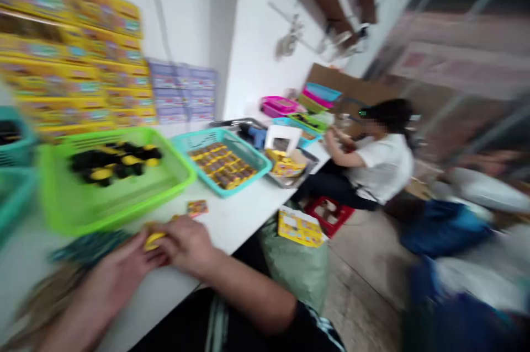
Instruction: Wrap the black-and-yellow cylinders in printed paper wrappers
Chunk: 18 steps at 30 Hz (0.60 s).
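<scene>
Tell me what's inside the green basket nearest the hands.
The green basket holds a blurred cluster of black-and-yellow pieces, with bare floor showing in front of it. The pieces cover the floor beneath them, so anything under there can't be seen.

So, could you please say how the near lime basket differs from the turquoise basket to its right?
The lime basket holds loosely clustered black and yellow pieces; the turquoise basket holds yellow and brown items in rows. The lime basket appears larger than the turquoise one. Both stand on the white table.
</scene>
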Tool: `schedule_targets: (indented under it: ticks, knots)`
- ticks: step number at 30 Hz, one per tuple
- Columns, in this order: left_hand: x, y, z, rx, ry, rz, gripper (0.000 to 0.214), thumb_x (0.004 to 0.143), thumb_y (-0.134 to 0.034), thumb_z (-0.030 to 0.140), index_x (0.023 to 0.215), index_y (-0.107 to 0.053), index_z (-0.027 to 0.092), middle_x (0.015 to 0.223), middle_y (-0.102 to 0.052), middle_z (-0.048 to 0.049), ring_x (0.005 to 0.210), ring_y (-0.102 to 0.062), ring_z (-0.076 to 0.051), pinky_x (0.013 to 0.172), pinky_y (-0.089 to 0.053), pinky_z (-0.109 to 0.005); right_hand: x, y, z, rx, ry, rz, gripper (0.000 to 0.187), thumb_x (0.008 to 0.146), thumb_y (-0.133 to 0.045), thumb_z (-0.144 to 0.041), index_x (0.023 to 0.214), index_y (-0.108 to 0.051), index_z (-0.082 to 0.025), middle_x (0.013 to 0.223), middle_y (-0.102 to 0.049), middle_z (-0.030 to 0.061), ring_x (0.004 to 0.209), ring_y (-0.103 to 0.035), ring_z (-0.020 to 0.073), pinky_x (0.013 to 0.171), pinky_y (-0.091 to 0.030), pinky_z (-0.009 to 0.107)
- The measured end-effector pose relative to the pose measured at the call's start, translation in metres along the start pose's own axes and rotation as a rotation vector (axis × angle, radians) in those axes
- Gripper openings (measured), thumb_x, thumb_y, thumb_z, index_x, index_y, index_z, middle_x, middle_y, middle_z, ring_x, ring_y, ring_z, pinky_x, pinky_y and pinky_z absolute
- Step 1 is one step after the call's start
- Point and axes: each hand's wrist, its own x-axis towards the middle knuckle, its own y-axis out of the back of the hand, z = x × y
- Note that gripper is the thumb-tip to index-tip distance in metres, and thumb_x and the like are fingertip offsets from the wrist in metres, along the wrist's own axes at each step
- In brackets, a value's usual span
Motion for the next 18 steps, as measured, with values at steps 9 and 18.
schedule_targets:
  ticks: [9, 18]
  knots:
    - [-0.004, 0.008, 0.003, -0.278, -0.1, 0.065, 0.015, 0.089, -0.06, 0.023, 0.086, -0.069, 0.011, 0.071, -0.068, -0.0061, 0.057, -0.061, -0.012, 0.057, -0.047, -0.023, 0.007, 0.006, -0.002, 0.413, -0.091, 0.196, 0.016, 0.089, -0.063, -0.024, 0.101, -0.072, -0.02, 0.081, -0.071, 0.0033, 0.071, -0.064, 0.0157, 0.068, -0.053, 0.028]
    - [-0.01, 0.007, 0.003, -0.257, -0.128, 0.027, 0.014, 0.086, -0.066, 0.025, 0.083, -0.069, 0.011, 0.071, -0.067, -0.0056, 0.057, -0.06, -0.012, 0.057, -0.047, -0.022, 0.009, 0.008, -0.004, 0.388, -0.076, 0.274, 0.013, 0.087, -0.065, -0.026, 0.094, -0.075, -0.023, 0.07, -0.069, 0.0007, 0.062, -0.062, 0.0149, 0.062, -0.053, 0.029]
